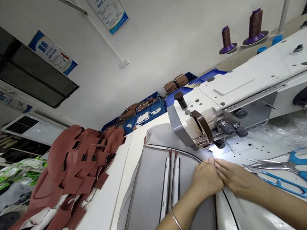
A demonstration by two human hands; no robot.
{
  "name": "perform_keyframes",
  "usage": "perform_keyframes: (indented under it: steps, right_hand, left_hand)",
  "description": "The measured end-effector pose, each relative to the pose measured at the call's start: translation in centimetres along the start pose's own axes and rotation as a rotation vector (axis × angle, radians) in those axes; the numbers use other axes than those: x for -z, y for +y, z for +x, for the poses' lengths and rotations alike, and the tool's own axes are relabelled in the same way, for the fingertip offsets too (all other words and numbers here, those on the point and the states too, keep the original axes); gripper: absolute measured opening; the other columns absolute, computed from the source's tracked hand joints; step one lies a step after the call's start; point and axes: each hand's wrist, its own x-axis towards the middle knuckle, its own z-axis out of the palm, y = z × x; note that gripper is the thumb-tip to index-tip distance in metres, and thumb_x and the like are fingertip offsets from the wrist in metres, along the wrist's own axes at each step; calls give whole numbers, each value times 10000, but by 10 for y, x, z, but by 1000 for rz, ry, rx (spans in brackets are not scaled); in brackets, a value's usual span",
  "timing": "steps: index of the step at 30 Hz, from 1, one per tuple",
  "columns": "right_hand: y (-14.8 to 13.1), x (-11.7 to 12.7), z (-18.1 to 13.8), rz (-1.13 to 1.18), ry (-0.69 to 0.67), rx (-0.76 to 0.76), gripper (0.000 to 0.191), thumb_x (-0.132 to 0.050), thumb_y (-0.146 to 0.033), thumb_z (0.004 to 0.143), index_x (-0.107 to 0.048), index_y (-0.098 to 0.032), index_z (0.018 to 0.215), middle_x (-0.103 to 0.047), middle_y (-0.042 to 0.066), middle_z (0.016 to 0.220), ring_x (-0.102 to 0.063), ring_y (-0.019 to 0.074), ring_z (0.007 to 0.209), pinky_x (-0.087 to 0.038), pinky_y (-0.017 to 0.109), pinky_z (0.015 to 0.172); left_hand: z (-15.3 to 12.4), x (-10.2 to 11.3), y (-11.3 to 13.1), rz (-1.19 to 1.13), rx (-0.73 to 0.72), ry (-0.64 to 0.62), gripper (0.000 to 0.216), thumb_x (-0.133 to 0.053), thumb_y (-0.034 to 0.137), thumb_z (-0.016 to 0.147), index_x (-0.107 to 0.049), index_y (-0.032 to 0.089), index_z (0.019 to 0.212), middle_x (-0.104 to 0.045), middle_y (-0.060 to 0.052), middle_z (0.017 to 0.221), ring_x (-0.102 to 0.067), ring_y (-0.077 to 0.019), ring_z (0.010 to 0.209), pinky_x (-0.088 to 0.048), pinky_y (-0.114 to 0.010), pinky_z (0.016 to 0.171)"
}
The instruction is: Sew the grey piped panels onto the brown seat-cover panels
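Observation:
A grey sewn cover (144, 185), its underside seams and white strips showing, lies under the head of a white sewing machine (193, 126). My left hand (206, 179), with a bangle at the wrist, is closed on the cover's edge just in front of the lit needle area (210, 152). Beside it, touching, my right hand (231, 174) has its fingers pressed together at the same edge; its fingertips are partly hidden. A thin black strip (230, 207) runs from beneath the hands toward the lower edge of view.
Blue-handled scissors (297, 165) and blue thread snips (285, 183) lie right of my right hand. Red-brown sewn covers (75, 161) are piled on the left. Blue crates (150, 111) hold brown pieces behind the table. Brown thread cones (256, 25) stand at the back right.

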Motion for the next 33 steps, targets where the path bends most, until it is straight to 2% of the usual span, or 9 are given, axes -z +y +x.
perform_keyframes:
  steps: [4,7,9,11,14,17,22,27,33]
  right_hand:
    - [0,12,-4,22,-36,56,326,-396,-83,870,-666,-44,1048,-663,168,1036,-572,246,1068,-488,407,953]
    - [-17,23,-11,16,-71,142,293,-435,-98,851,-672,-40,1014,-660,194,1034,-567,297,1082,-478,464,944]
    - [-31,29,-15,-24,-77,161,271,-465,-98,823,-675,-13,973,-659,232,1006,-583,329,1043,-471,495,930]
    - [-42,33,-17,-59,-94,164,248,-491,-102,800,-678,2,926,-658,260,969,-605,340,977,-480,504,899]
    - [-46,36,-17,-54,-85,150,230,-488,-79,786,-683,-21,893,-666,246,928,-613,336,953,-498,490,871]
    - [-42,36,-16,-26,-40,133,263,-454,-42,779,-686,-30,902,-670,229,911,-612,326,972,-500,482,892]
    - [-34,30,-14,-6,-30,111,296,-432,-11,774,-692,-18,916,-670,223,904,-621,319,963,-511,473,895]
    - [-27,24,-14,-31,-35,119,308,-434,-1,776,-687,-2,952,-664,250,947,-611,326,1006,-505,502,902]
    - [-22,16,-15,7,-29,61,323,-444,-28,789,-681,-12,1007,-650,256,1030,-574,344,1095,-504,501,918]
  left_hand:
    - [-21,-12,6,-49,60,104,461,-471,245,772,-499,109,1212,-519,-157,1181,-498,-276,1073,-415,-379,958]
    - [-51,-14,8,0,88,144,555,-533,277,731,-478,166,1272,-413,-167,1304,-436,-334,1150,-387,-452,968]
    - [-65,-12,8,52,113,73,651,-527,281,739,-405,194,1373,-435,-188,1284,-482,-365,1091,-414,-500,896]
    - [-67,-10,7,70,87,-47,697,-471,258,780,-307,144,1448,-525,-213,1180,-549,-347,991,-446,-478,837]
    - [-57,-7,8,47,6,-150,685,-420,224,811,-271,47,1456,-589,-232,1139,-579,-333,997,-452,-443,872]
    - [-45,-7,9,1,2,-164,675,-435,214,794,-316,49,1438,-602,-224,1165,-584,-336,1029,-457,-438,894]
    - [-33,-7,8,-43,-11,-139,658,-451,196,766,-367,48,1401,-622,-206,1151,-599,-325,1016,-479,-417,866]
    - [-16,0,5,-50,7,-140,553,-481,190,736,-466,72,1277,-657,-181,1037,-621,-303,931,-488,-377,776]
    - [-1,0,1,-61,26,-75,614,-479,171,714,-415,45,1311,-654,-177,981,-612,-308,896,-475,-376,746]
